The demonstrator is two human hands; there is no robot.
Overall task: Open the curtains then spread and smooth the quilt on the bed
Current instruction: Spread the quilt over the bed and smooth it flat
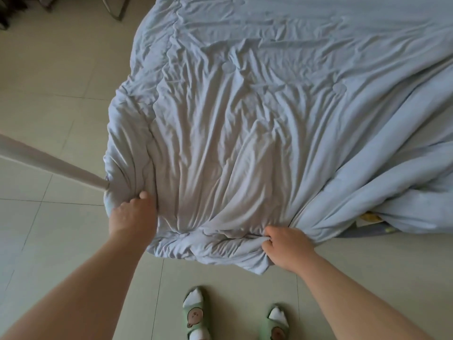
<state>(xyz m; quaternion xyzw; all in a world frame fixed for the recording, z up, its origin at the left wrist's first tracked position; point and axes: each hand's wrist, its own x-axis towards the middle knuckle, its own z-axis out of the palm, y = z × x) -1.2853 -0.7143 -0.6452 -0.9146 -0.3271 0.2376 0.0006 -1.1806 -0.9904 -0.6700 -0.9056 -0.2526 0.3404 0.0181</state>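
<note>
— Where's the quilt [245,119]?
— Centre and upper right of the frame, creased. My left hand [132,214] grips its lower-left corner; my right hand [286,249] pinches the near edge, lower centre.
— Advice?
— I'd pull both evenly, keeping low.

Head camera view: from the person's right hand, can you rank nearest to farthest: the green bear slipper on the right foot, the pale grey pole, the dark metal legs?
From the right hand:
1. Green bear slipper, floor just below it.
2. Pale grey pole, far left side.
3. Dark metal legs, top left corner.
</note>
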